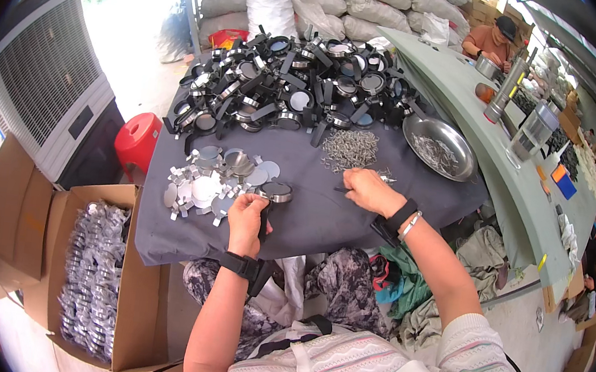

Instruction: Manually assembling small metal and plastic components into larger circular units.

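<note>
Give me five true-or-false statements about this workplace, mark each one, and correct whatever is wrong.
1. The left hand holds a black-handled metal ring. True.
2. The red stool stands to the right of the dark-covered table. False: the red stool stands to its left.
3. The steel pan has small metal pieces in it. True.
4. The right hand is touching the steel pan. False: the right hand is apart from it, beside a heap of small metal parts.
5. The open cardboard box holds many shiny items. True.

I count one black-handled ring [277, 196] in my left fingers [255, 203], one steel dish [433, 130], one stool [137, 138], one air cooler [50, 73].
</note>
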{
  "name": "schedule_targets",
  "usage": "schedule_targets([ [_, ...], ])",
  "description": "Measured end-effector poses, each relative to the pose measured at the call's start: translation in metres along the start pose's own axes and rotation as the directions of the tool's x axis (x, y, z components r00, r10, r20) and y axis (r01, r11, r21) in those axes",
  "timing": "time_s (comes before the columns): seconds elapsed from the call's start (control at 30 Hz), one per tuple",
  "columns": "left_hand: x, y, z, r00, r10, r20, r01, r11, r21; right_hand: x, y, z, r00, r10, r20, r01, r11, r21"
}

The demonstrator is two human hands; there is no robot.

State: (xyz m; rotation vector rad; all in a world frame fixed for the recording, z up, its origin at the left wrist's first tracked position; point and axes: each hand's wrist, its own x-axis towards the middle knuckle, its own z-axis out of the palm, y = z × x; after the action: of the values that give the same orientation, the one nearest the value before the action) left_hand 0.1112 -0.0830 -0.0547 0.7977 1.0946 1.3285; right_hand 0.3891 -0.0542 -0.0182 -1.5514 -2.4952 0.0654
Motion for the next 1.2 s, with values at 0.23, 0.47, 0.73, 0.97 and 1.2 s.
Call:
schedule_targets([
  [0.23, 0.008, 0.004, -0.011, 0.998, -0.025, 0.064, 0.026, 0.999, -0.02, 0.027, -0.087, 0.013, 0.988, -0.1, -0.122, 0.155, 0.484, 0.862],
  [0.47, 0.019, 0.003, -0.013, 0.995, -0.041, 0.095, 0.042, 0.999, -0.009, 0.054, -0.095, 0.039, 0.97, -0.13, -0.205, 0.242, 0.592, 0.768],
  [0.73, 0.003, -0.008, -0.017, 0.806, 0.558, 0.198, -0.56, 0.611, 0.559, 0.076, -0.102, 0.025, 0.927, -0.314, -0.207, 0.375, 0.747, 0.549],
  [0.97, 0.006, -0.013, -0.014, 0.758, 0.586, 0.287, -0.615, 0.497, 0.611, 0.08, -0.093, 0.023, 0.963, -0.25, -0.098, 0.251, 0.704, 0.664],
  [1.2, 0.013, 0.016, -0.023, 0.973, -0.094, 0.209, 0.052, 0.978, 0.201, 0.013, -0.054, 0.045, 0.816, 0.406, -0.412, 0.025, 0.686, 0.727],
])
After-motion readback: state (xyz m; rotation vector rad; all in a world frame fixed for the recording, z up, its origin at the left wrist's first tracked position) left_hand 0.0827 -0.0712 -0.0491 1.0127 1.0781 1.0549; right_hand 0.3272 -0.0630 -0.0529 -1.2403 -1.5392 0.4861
